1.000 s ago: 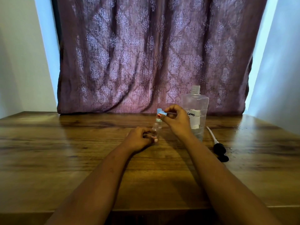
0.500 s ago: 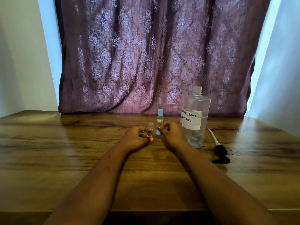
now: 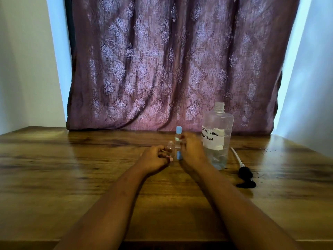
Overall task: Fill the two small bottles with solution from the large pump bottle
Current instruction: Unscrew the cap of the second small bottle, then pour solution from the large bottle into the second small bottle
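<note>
Small bottles, two; large bottle, one

My left hand is curled round the base of the open bottle, which stands upright on the table. Just right of it, and a little further back, stands the capped bottle, its blue cap on. My right hand is blurred; its fingertips are against that bottle's side, but whether they grip it I cannot tell. The big bottle stands right of that hand, neck open, with a little clear liquid and a handwritten label. Its black pump lies on the table further right. A purple curtain hangs behind.
</note>
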